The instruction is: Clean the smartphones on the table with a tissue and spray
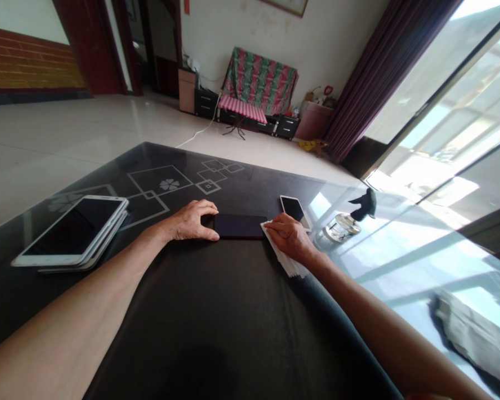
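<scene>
A dark phone (239, 226) lies flat on the black glass table (216, 311). My left hand (191, 220) grips the phone's left end with curled fingers. At the phone's right end, my right hand (289, 236) presses a folded white cloth (285, 260) against it, fingers closed on the cloth. The cloth trails back under my right wrist.
A stack of white tablets (73, 230) lies at the table's left. A white-edged phone (295, 211) sits just beyond my right hand, with a glass ashtray (340, 228) and a small dark object (364, 204) to its right. A bundle (477, 333) rests at the near right edge.
</scene>
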Demonstrator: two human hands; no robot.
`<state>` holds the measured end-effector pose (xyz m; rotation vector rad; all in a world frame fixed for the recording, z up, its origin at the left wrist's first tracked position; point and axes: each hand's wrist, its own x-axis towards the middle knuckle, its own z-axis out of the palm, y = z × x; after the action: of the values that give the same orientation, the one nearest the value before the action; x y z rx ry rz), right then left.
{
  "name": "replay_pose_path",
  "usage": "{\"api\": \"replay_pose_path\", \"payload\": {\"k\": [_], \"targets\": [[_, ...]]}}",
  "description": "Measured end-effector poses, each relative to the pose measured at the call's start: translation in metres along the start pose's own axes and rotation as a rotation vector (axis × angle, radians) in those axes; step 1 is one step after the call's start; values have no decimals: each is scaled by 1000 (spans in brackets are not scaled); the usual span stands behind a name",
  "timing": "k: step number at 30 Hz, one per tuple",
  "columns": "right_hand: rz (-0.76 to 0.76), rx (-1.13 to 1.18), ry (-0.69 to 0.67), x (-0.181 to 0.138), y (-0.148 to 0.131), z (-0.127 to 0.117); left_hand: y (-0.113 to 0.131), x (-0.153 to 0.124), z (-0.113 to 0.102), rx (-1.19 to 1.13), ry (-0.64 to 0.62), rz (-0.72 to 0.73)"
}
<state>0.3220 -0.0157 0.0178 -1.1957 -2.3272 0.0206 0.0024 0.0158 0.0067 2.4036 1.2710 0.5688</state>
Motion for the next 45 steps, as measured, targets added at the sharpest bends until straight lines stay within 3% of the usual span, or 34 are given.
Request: {"api": "replay_pose_path", "payload": {"k": [9, 12, 19, 31, 39, 45], "targets": [[-156, -112, -101, 18, -49, 12, -1, 0, 1, 20, 0, 6], [-165, -91, -105, 14, -46, 11, 0, 0, 0, 16, 8, 6], [25, -138, 7, -2, -15, -1, 3, 0, -1, 9, -6, -5], [-160, -100, -102, 18, -57, 19, -1, 1, 1, 25, 12, 12], [-136, -87, -261, 15, -32, -16, -1, 0, 1, 17, 14, 16], [-115, -49, -276, 11, -15, -28, -2, 0, 2, 17, 21, 16]]}}
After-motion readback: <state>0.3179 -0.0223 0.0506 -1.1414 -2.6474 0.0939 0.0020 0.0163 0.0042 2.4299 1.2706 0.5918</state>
